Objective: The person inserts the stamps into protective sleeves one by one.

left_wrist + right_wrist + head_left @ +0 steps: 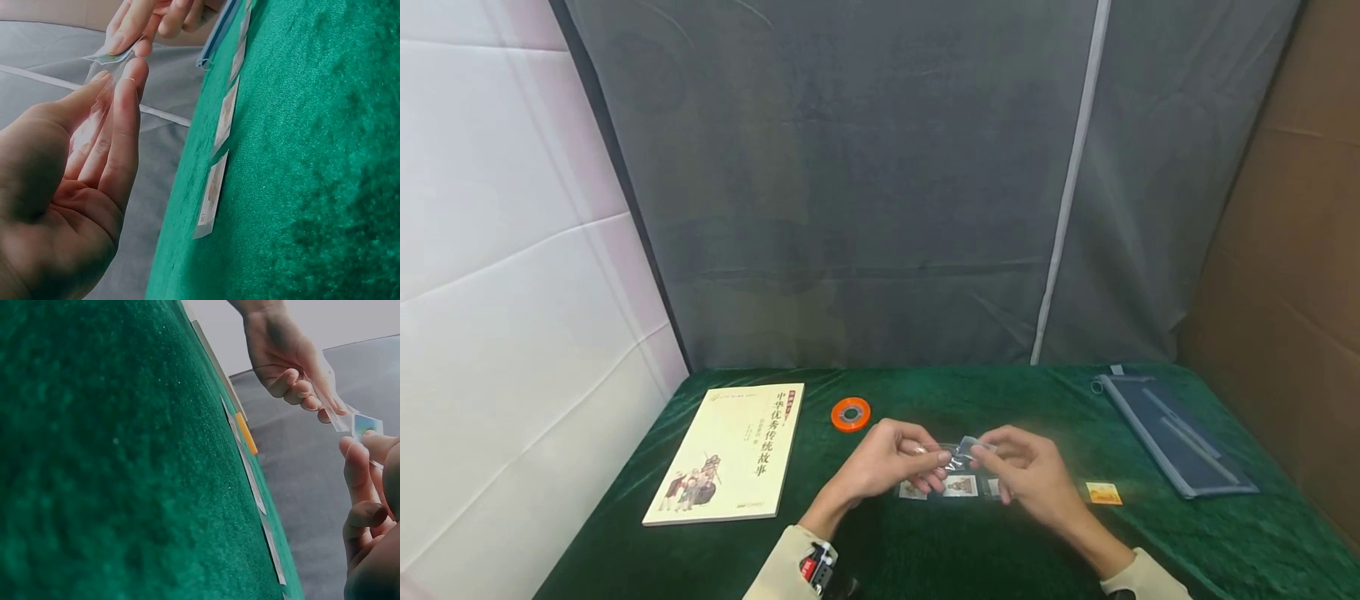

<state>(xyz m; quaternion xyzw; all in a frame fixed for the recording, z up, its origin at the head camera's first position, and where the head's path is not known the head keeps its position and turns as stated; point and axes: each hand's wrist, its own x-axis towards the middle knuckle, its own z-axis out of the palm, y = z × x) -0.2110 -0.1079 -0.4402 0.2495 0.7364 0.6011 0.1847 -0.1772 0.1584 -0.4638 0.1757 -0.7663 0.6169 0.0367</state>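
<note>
My left hand point(883, 462) pinches a clear plastic sleeve point(325, 403) between thumb and fingers, above the table. Facing it, my right hand point(1036, 477) holds a small blue-green stamp point(364, 427) by its edge, between thumb and forefinger. Stamp and sleeve meet or overlap; whether the stamp is inside the sleeve I cannot tell. Below the hands lies a row of stamps in clear sleeves, among them a pale stamp with a figure point(960, 486). One of the row is partly hidden by the right hand. A yellow stamp point(1103, 493) lies to the right of that hand.
A cream book point(730, 450) lies at the left of the green cloth-covered table point(925, 554). Behind the left hand is an orange ring-shaped disc point(838, 414). A blue zip pouch point(1165, 417) with thin long items lies at the right. Grey curtain stands behind.
</note>
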